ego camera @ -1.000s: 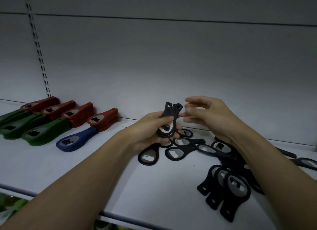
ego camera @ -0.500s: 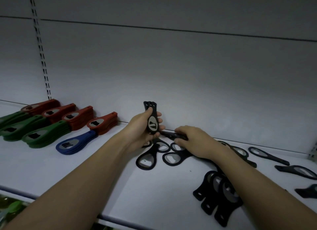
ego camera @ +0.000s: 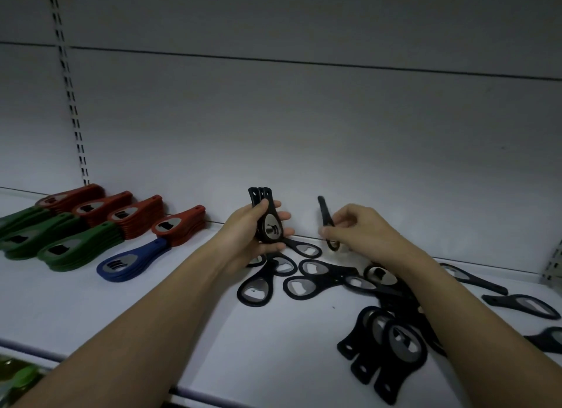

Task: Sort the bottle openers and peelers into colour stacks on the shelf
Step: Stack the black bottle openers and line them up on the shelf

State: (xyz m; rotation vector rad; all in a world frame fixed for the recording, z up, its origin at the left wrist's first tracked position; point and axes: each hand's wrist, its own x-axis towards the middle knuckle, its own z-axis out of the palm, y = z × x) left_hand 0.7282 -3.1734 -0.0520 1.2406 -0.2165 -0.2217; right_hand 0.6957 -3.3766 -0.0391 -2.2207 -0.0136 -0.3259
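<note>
My left hand (ego camera: pixel 252 234) grips a small bundle of black openers (ego camera: pixel 267 222), handles pointing up, held just above the shelf (ego camera: pixel 188 331). My right hand (ego camera: pixel 362 231) pinches a single black opener (ego camera: pixel 326 216) between thumb and fingers, lifted clear of the pile and tilted nearly upright, close beside the bundle but not touching it. To my far left the sorting looks well along: red stacks (ego camera: pixel 127 213) sit in a row along the back, green stacks (ego camera: pixel 60 243) lie in front of them, and a short blue stack (ego camera: pixel 133 260) rests just beside the last red one. The black ones are what is left — loose black openers (ego camera: pixel 304 280) lie scattered under and between my hands, some overlapping, a fanned cluster (ego camera: pixel 386 347) lies near the front edge, and a few more (ego camera: pixel 520 305) are strewn to the right. I judge the coloured piles mostly done and the black stack only begun — most of it is still to gather. I cannot tell peelers from openers in this dim light.
</note>
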